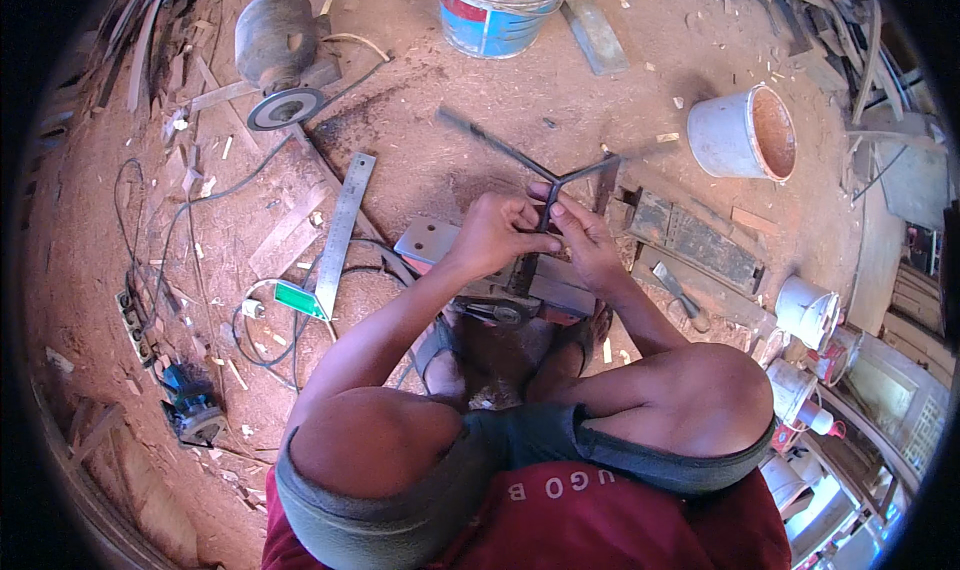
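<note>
Nearest you, your red shirt (620, 520) and bare knees fill the lower edge as you squat. Past your knees, both hands meet in front of you on a dark Y-shaped rod (549, 206). Your left hand (492, 232) is partly closed, its thumb and fingers pinching the stem from the left. Your right hand (588, 238) is also curled, its fingertips gripping the stem from the right, slightly higher, just below the fork. The rod's two arms spread away from you; its stem points down toward a metal clamp (490, 310) near your feet. You cannot tell whether they touch. To the left, a steel square (348, 220) with a green handle lies on the dirt floor; to the right lies a wooden-handled blade (680, 290). Farther off stand a white bucket (718, 135), a grinding machine (275, 35) and a blue-and-red bucket (490, 30) holding dark liquid.
</note>
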The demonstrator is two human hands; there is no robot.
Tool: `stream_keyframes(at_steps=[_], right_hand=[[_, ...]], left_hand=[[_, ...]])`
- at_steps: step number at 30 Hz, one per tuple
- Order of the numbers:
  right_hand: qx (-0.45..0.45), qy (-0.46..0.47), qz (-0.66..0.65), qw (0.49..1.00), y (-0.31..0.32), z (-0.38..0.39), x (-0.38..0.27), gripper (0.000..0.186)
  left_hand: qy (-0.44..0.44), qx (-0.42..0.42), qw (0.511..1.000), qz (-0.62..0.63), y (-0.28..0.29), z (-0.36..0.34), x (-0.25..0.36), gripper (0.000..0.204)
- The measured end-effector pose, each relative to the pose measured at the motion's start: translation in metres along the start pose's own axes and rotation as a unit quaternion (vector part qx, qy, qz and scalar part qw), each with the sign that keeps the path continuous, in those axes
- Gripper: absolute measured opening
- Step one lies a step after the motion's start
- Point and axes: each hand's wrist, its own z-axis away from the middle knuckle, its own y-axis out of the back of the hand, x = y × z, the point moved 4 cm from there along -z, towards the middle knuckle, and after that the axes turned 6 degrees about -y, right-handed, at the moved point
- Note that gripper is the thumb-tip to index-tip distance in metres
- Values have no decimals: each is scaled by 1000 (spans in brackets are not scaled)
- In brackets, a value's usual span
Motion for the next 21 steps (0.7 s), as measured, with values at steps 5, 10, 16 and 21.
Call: stream_keyframes(at_steps=[5,10,16,21], right_hand=[[-30,9,16,999,1,3,-4,38],[-24,-16,-15,999,-2,4,-7,38],[-23,4,-9,1000,5,1,3,39],[-31,62,55,996,2,2,-4,39]], left_hand=[[-11,36,998,-56,-5,-1,20,30],[-99,13,985,140,-5,4,-17,30],[-35,25,999,-3,-4,-3,0,26],[-78,40,981,171,-11,3,3,27]])
